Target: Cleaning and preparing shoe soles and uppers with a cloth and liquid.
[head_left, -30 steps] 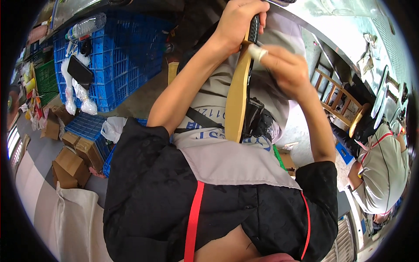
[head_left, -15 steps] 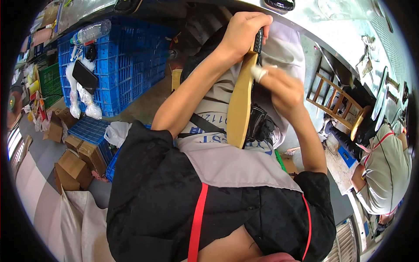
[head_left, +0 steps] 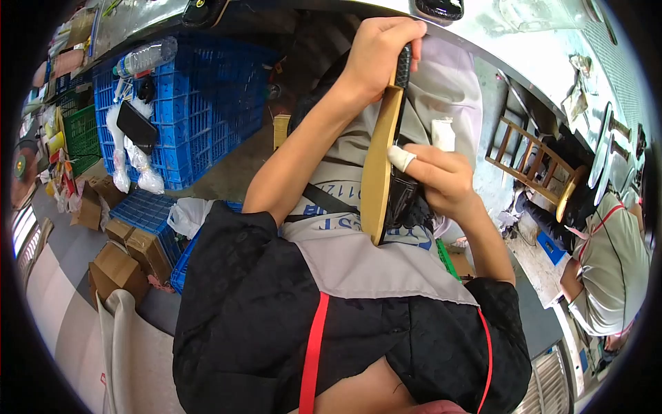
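Observation:
A shoe (head_left: 379,162) with a tan sole and a black upper stands on edge over my lap, its toe end toward my belly. My left hand (head_left: 383,52) is closed around the far, heel end, where a black textured patch shows. Along the shoe's right side, my right hand (head_left: 441,176) has its fingers bent together at the sole's edge, against the black upper (head_left: 402,200). White wrapping covers one of its fingertips, and another white wrapped piece (head_left: 443,134) sticks up behind the knuckles. The upper's far side is hidden by the sole.
Blue crates (head_left: 186,110) stand at the left, with a plastic bottle (head_left: 148,56) and a black phone (head_left: 136,127) on top. Cardboard boxes (head_left: 121,269) lie nearer. A metal worktable (head_left: 510,41) runs ahead. A wooden rack (head_left: 531,162) and another person (head_left: 607,269) are at the right.
My right hand has moved down along the shoe toward its toe end and now touches the sole's edge. My left hand keeps its hold, and the shoe has shifted slightly.

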### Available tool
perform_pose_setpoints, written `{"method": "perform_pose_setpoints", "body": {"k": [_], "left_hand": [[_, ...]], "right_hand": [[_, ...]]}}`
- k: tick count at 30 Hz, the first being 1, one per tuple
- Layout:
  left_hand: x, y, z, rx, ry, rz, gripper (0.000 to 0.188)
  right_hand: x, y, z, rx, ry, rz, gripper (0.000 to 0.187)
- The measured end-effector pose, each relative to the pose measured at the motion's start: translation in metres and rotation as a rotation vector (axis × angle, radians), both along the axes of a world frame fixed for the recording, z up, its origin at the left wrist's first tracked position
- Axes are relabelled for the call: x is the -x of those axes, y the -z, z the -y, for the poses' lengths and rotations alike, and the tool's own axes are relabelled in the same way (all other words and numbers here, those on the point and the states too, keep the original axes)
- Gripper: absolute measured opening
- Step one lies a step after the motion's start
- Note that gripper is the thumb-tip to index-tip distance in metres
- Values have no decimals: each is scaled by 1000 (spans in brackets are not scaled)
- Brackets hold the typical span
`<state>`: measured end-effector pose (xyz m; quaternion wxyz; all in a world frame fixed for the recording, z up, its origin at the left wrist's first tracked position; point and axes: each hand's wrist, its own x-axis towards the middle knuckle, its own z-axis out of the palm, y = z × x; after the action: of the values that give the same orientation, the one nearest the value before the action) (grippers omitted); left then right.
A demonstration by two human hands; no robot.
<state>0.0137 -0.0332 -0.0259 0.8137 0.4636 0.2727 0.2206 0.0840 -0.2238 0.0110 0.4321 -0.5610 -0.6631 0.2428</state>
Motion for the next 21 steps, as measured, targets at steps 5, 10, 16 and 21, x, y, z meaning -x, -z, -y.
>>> {"method": "perform_pose_setpoints", "body": {"k": [5,10,16,21], "left_hand": [[-5,-4,7,-69,4,56,35],[1,-1,-3,-4,-37,43,35],[-4,-2,0,-29,-34,56,35],[-2,6,-1,29,-32,30,35]], "right_hand": [[-15,1,-19,-13,115,137,40],[7,7,2,-14,13,-83,39],[-31,24,-46,-181,127,230,44],[-28,20,-45,-118,149,164,46]]}}
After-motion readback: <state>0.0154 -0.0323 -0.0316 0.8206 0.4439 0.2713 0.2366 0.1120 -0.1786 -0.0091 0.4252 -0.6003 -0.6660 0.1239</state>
